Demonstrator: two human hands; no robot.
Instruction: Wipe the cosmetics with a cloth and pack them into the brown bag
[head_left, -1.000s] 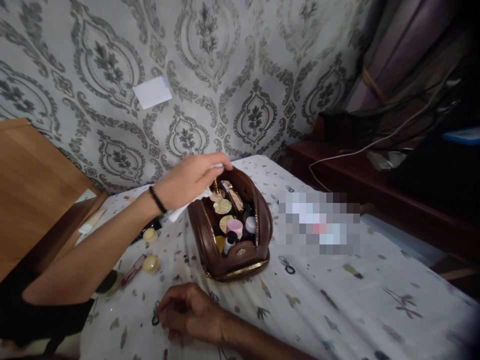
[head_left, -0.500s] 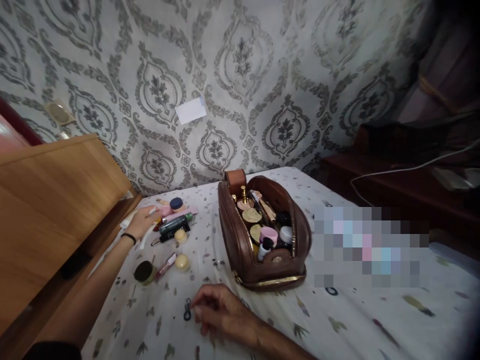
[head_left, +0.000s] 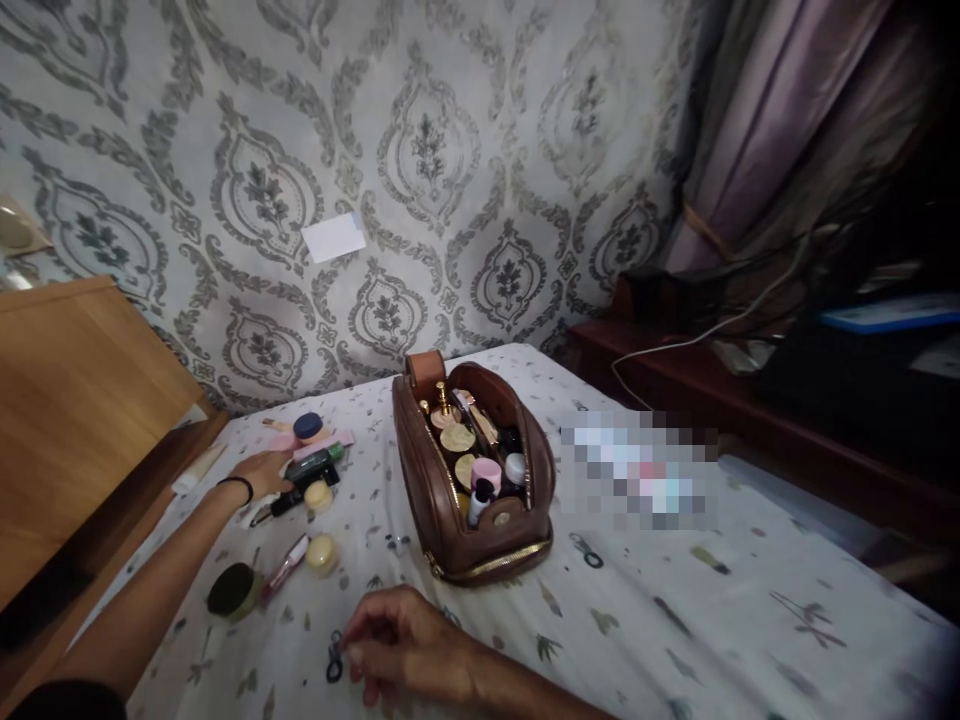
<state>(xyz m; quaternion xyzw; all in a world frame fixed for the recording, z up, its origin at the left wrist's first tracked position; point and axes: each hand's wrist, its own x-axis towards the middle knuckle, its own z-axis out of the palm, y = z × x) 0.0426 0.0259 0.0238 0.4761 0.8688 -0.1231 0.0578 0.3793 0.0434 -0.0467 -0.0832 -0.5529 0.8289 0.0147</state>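
My left hand (head_left: 262, 473), a dark band on its wrist, reaches down among the cosmetics at the left. Its fingertips are beside a dark green bottle (head_left: 311, 464) and a black tube (head_left: 296, 497), and partly hidden. A white tube (head_left: 201, 468) lies left of this hand. Close to its right is a small cream-coloured jar (head_left: 319, 495). Low in the middle, my right hand (head_left: 409, 645) rests loosely curled over the sheet, its fingers apart and nothing seen in them. Beyond it stands a brown leather bag (head_left: 420, 480), unzipped and filled with cosmetics, including a pink-topped item (head_left: 486, 474).
Nearer on the left lie an olive jar (head_left: 234, 592), a lip gloss tube (head_left: 286, 567) and another cream jar (head_left: 321, 553). A blue-lidded jar (head_left: 307, 428) is farther back. Wooden furniture (head_left: 82, 390) borders the left side. A blurred-out patch covers something right of the bag.
The view has turned to the right, so everything sits farther left. My left hand has moved from the white tube towards the bottle and black tube. My right hand keeps its curled pose.
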